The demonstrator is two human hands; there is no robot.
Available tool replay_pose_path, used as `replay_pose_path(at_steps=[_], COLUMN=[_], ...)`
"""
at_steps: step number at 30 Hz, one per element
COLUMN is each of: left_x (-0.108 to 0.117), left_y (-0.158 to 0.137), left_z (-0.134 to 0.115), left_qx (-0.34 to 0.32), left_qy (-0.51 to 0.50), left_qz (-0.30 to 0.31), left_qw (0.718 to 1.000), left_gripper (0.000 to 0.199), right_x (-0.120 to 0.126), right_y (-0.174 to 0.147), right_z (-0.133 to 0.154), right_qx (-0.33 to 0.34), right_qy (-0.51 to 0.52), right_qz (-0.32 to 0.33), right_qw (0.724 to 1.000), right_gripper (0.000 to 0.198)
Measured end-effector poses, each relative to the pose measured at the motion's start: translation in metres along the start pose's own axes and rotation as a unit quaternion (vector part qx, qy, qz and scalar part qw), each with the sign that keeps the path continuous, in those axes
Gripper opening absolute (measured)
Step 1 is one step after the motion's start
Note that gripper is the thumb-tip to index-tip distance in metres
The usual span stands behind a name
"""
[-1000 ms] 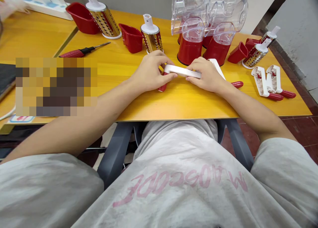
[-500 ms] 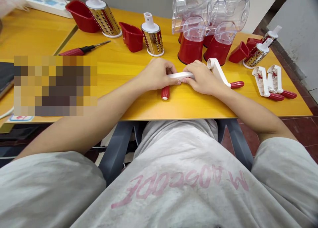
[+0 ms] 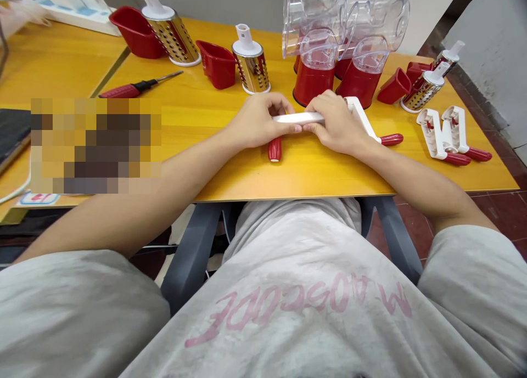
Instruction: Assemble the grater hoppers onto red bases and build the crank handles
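Both my hands grip a white crank handle (image 3: pixel 297 118) just above the yellow table. My left hand (image 3: pixel 260 121) is closed round its left end, where the red knob (image 3: pixel 274 150) points down toward me. Around the right end, the fingers of my right hand (image 3: pixel 334 123) are closed, hiding that end. Just beyond my right hand lies another white crank handle (image 3: pixel 364 118) with a red knob, partly covered by the hand. Two more crank handles (image 3: pixel 432 135) rest farther right, their hollow sides facing up.
Red grater bases with clear housings (image 3: pixel 315 71) stand behind my hands. Perforated drum graters (image 3: pixel 251 65) and red hoppers (image 3: pixel 217 65) line the back. A red-handled screwdriver (image 3: pixel 138 87) lies at the left. One patch at the left is blurred into blocks.
My right hand has shifted slightly right along the crank handle, so more of its white arm shows between my hands. Both hands keep hold of it.
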State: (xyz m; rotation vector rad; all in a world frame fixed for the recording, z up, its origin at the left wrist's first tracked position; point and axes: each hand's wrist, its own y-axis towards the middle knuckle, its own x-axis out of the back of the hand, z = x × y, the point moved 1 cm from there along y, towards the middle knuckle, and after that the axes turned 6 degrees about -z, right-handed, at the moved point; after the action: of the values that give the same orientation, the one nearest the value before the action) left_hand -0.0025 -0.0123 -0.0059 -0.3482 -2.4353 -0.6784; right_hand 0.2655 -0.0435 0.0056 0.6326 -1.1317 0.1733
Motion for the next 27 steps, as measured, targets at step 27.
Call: replay_pose_path(at_steps=[27], left_x=[-0.008], left_y=[-0.02], left_z=[-0.008], left_qx=[-0.146], left_qy=[0.182], left_qz=[0.073], left_qw=[0.97], left_gripper=[0.047], right_x=[0.008], right_y=[-0.013], right_z=[-0.007], right_qx=[0.046], right_qy=[0.008], right_qz=[0.083], right_qw=[0.995], right_gripper=[0.046])
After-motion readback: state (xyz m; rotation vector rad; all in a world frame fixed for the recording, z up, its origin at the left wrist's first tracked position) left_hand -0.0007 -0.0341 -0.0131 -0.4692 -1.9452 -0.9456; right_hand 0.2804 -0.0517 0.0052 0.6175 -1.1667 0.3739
